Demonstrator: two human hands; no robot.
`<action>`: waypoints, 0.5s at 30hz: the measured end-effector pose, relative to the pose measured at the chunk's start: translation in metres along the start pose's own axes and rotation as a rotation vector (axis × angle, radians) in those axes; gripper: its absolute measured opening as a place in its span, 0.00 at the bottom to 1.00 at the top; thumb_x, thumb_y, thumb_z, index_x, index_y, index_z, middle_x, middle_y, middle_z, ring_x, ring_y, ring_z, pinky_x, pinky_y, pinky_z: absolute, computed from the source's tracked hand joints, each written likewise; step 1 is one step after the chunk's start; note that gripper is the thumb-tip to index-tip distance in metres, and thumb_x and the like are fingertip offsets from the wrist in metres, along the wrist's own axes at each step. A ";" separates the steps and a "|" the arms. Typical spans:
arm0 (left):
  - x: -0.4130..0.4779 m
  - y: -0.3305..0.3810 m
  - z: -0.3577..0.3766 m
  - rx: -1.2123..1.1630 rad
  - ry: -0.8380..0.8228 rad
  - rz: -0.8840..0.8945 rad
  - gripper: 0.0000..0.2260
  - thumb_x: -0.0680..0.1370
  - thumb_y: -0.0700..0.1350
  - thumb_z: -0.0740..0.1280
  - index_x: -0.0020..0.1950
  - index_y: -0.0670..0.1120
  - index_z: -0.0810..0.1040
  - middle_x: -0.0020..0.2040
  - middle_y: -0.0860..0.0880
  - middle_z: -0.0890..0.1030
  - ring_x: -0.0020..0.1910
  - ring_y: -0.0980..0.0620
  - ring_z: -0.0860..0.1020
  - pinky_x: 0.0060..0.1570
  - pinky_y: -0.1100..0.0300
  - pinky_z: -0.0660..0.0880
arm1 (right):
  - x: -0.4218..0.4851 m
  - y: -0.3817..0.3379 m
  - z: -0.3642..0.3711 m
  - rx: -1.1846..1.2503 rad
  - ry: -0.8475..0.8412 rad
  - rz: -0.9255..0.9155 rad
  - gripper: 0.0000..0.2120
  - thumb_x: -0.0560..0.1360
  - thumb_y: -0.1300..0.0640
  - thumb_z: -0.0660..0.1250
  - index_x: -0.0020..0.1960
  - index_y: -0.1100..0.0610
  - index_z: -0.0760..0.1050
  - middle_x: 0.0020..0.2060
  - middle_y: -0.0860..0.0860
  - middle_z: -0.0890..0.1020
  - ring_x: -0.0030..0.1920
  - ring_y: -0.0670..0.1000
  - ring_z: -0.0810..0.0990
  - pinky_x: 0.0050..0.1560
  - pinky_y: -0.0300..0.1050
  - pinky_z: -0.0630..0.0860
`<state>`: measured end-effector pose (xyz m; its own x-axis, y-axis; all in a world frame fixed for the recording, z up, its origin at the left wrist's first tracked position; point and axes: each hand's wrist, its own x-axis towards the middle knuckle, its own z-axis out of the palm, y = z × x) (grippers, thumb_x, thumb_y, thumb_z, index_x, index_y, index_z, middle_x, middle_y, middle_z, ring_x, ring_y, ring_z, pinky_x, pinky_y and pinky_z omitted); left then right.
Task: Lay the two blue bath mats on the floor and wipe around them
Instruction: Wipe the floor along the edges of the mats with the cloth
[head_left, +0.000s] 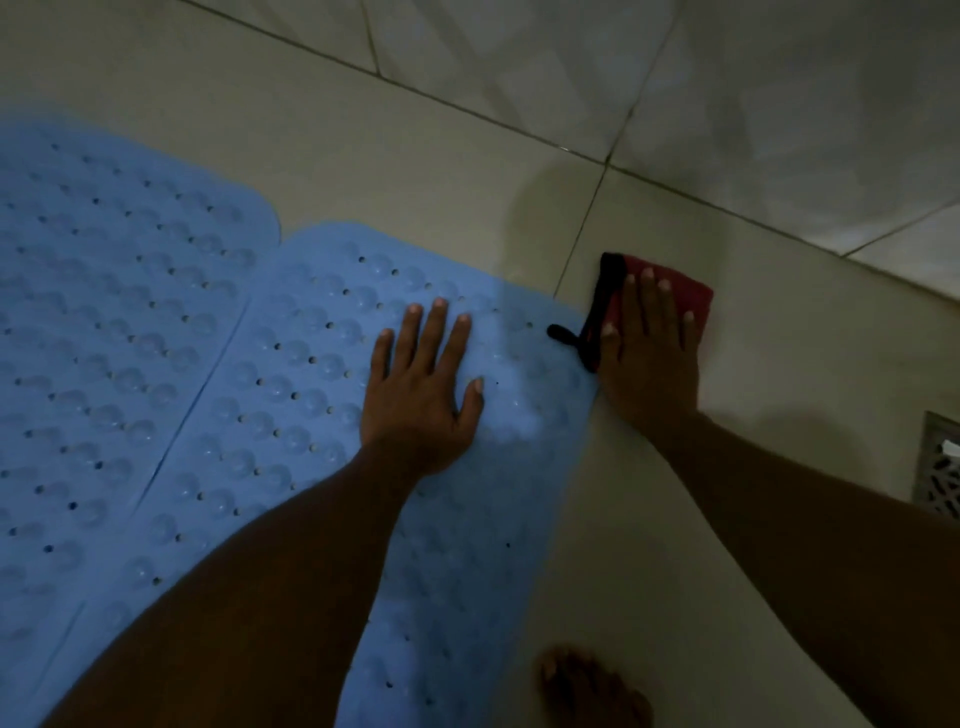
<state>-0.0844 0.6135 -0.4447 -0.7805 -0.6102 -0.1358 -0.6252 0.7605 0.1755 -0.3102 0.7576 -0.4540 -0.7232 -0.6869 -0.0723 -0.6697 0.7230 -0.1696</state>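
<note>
Two blue bath mats with holes and clear suction bumps lie flat side by side on the tiled floor: one (104, 312) at the left, the other (311, 374) in the middle. My left hand (421, 389) rests flat, fingers spread, on the right part of the middle mat. Just past that mat's right edge, my right hand (649, 358) presses with straight fingers on a red cloth with black trim (685, 296) on the floor tile. A black loop of the cloth lies over the mat's edge.
Pale floor tiles (415, 156) with dark grout lines run to a tiled wall (779, 78) at the top right. A metal floor drain grate (937, 462) sits at the right edge. A bare foot (592, 686) stands on the floor at the bottom.
</note>
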 end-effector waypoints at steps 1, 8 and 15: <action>0.000 0.000 -0.001 0.002 -0.002 0.002 0.32 0.82 0.61 0.49 0.84 0.52 0.44 0.84 0.49 0.42 0.82 0.48 0.40 0.80 0.44 0.45 | -0.010 0.002 0.001 -0.001 0.019 0.021 0.31 0.81 0.48 0.44 0.80 0.60 0.57 0.80 0.58 0.60 0.80 0.58 0.57 0.78 0.61 0.52; -0.002 -0.003 0.001 -0.018 0.020 0.010 0.32 0.82 0.62 0.49 0.84 0.53 0.46 0.84 0.49 0.45 0.83 0.47 0.42 0.80 0.44 0.45 | -0.087 -0.014 0.011 0.013 0.062 0.096 0.30 0.82 0.49 0.48 0.81 0.59 0.55 0.80 0.58 0.59 0.80 0.58 0.56 0.78 0.61 0.50; -0.003 -0.002 0.003 0.011 0.034 -0.008 0.32 0.82 0.62 0.50 0.84 0.54 0.46 0.84 0.49 0.45 0.83 0.47 0.43 0.79 0.43 0.46 | -0.120 -0.031 0.019 -0.025 0.083 0.107 0.30 0.82 0.49 0.52 0.81 0.60 0.54 0.81 0.58 0.57 0.81 0.58 0.54 0.78 0.62 0.51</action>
<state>-0.0809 0.6139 -0.4477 -0.7749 -0.6234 -0.1041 -0.6316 0.7578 0.1636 -0.1994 0.8162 -0.4587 -0.8013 -0.5982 -0.0073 -0.5914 0.7940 -0.1406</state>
